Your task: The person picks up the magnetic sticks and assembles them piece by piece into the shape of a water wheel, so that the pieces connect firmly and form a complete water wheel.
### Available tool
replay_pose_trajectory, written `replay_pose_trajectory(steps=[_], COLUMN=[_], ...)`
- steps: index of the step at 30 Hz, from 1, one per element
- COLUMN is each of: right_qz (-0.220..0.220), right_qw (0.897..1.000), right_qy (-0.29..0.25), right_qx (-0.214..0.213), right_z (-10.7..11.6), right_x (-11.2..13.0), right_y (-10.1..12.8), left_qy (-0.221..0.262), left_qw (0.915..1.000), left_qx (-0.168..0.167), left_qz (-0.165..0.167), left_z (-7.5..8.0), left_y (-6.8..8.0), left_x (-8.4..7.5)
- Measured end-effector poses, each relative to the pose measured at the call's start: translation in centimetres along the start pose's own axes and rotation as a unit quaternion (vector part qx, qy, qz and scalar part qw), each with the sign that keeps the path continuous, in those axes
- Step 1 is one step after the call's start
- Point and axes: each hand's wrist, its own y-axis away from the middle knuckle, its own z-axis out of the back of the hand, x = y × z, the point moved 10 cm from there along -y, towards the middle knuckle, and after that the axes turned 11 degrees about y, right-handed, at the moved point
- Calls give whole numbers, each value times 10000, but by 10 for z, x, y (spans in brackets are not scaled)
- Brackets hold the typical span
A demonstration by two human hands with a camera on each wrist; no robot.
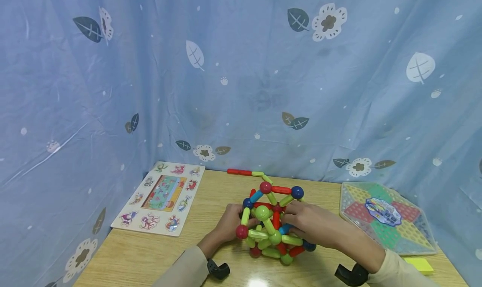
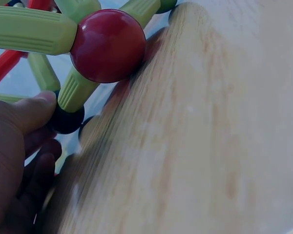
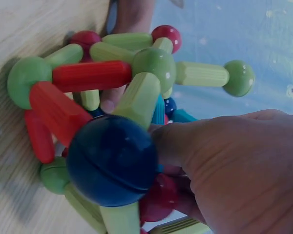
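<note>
A frame of magnetic sticks and balls (image 1: 275, 237) in red, green and blue stands on the table between both hands. My left hand (image 1: 229, 224) grips its left side; in the left wrist view the thumb (image 2: 36, 109) presses a dark ball (image 2: 68, 120), below a large red ball (image 2: 108, 46). From the right, my right hand (image 1: 316, 225) reaches into the frame with curled fingers, near a light blue stick (image 1: 285, 229). A big blue ball (image 3: 112, 161) stands in front of that hand in the right wrist view, and its fingertips are partly hidden.
Red and green sticks (image 1: 241, 172) form a chain behind the frame. An animal picture board (image 1: 180, 224) lies at the left. On the right are a clear-lidded box with a coloured star pattern (image 1: 410, 243) and a yellow block (image 1: 419, 265). Blue curtain (image 1: 241, 90) hangs behind the table.
</note>
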Motion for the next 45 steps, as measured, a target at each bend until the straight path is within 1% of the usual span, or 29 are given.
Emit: replay_pose_trajectory(steps=[3,7,10,15,20,27,31,35,38,39,40,41,42,43,45], right_qz=[-16,-155,-321,-595,-823,-955,-1056,-1192,-1403,-1496,-1588,-1665,-1690,-1629,-1648], right_qw=[9999,9998,9991,9940,9864,9767,9710,9696,9658,9614,9531,9424,9294,9126,8703], right_qy=[81,20,-258,-882,-1373,-1756,-1973,-1998,-2036,-2149,-2397,-2702,-3042,-3450,-4288], right_qx=[-147,-80,-72,-252,-375,-785,-839,-764,-778,-841,-939,-1053,-1231,-1468,-1776], right_z=[7,17,24,33,31,27,23,21,23,25,26,27,27,27,19], right_x=[1,2,3,4,4,3,2,0,-6,-10,-15,-21,-27,-35,-52], right_y=[1,4,6,12,20,28,32,35,46,52,59,67,76,84,101], left_qy=[1,5,15,23,-27,-9,25,53,28,36,23,31,34,47,79], left_qw=[10000,10000,10000,10000,10000,10000,10000,10000,10000,9999,10000,9999,9999,9999,9999], left_qx=[2,25,36,9,19,41,61,62,67,82,87,102,109,113,98], left_qz=[-17,-18,-18,50,81,-9,17,26,-20,-51,-38,-41,-27,-5,46], left_z=[0,0,-1,0,-1,-2,-2,-3,-5,-6,-6,-7,-8,-8,-9], left_y=[-1,-2,-2,-5,-6,-7,-8,-8,-9,-9,-10,-10,-10,-10,-9], left_x=[1,1,0,-1,-1,-6,-5,-4,-4,-4,-4,-5,-5,-5,-5])
